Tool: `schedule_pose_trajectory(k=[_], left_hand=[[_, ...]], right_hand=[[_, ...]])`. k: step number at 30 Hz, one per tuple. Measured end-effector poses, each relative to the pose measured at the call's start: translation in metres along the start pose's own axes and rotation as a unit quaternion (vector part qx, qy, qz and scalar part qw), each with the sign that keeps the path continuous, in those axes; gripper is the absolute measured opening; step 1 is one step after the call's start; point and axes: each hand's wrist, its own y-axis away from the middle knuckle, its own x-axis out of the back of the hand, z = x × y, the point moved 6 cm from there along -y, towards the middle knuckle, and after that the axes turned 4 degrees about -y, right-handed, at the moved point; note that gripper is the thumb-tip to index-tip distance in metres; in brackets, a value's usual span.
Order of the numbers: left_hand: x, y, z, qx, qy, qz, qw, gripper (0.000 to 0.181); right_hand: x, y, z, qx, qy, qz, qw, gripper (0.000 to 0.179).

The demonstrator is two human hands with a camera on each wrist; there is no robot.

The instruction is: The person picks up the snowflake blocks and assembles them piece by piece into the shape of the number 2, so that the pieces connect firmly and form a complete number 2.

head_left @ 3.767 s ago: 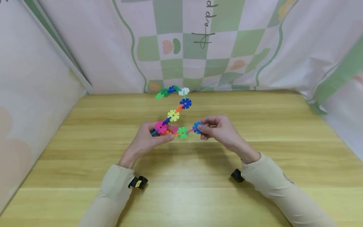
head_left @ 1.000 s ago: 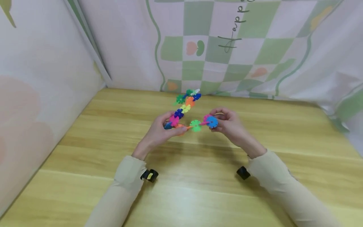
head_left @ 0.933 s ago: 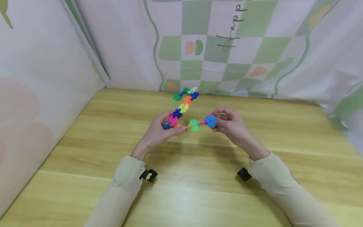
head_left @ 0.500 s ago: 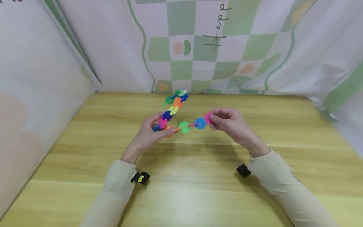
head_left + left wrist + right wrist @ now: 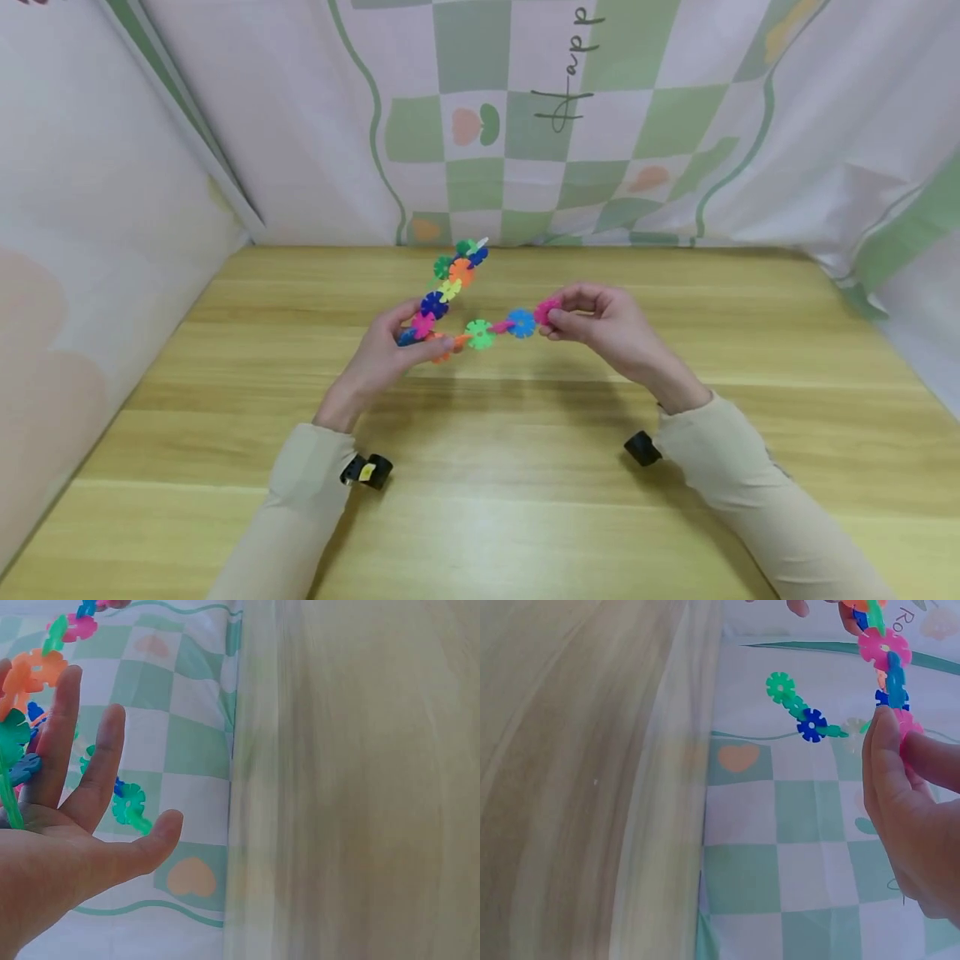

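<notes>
A winding chain of slotted plastic snowflake discs (image 5: 480, 335) runs between both hands above the wooden table. Its right end is a pink disc (image 5: 547, 312), pinched between thumb and fingers of my right hand (image 5: 611, 333). A blue disc (image 5: 521, 323) joins onto that pink one. Toward the other side, my left hand (image 5: 375, 350) holds the chain with its thumb on an orange disc (image 5: 438, 346). In the left wrist view its other fingers are spread, a teal disc (image 5: 13, 739) near the palm. The chain's far part, with a green disc (image 5: 781, 688), hangs free beyond the left hand.
The wooden table (image 5: 487, 517) extends under both forearms. A checked green-and-white cloth (image 5: 472, 125) hangs behind it, and pale cloth panels (image 5: 97, 208) stand at the sides. Black wrist cameras (image 5: 367, 472) sit at both cuffs.
The right hand has gone from pinching the blue disc to pinching a pink disc beyond it. That pink disc, behind the blue one a second ago, now extends the chain rightward.
</notes>
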Motion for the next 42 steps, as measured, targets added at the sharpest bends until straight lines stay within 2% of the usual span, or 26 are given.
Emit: schedule_pose_trajectory(k=[6,13,21,28,34,42], left_hand=[[0.002,0.0,-0.001,0.008,0.009,0.005,0.9999,0.039],[0.002,0.0,-0.002,0.018,0.011,0.008,0.9997,0.041],[-0.003,-0.002,0.004,-0.004,0.042,-0.019,0.9989,0.041],[-0.005,-0.002,0.005,-0.01,0.049,-0.021,0.9985,0.04],[-0.01,-0.002,0.005,-0.02,0.062,-0.039,0.9971,0.038],[-0.01,-0.001,0.006,-0.014,0.074,-0.03,0.9967,0.038]], right_hand=[[-0.004,-0.001,0.0,0.003,0.003,-0.004,1.0,0.015],[-0.005,0.0,0.0,0.017,0.015,-0.007,0.9997,0.015],[-0.004,0.001,-0.005,0.06,0.06,0.017,0.9962,0.014],[-0.004,0.001,-0.006,0.069,0.071,0.027,0.9947,0.012],[-0.003,0.0,-0.004,0.082,0.081,0.042,0.9924,0.011],[-0.006,0.001,-0.006,0.104,0.086,0.073,0.9881,0.012]])
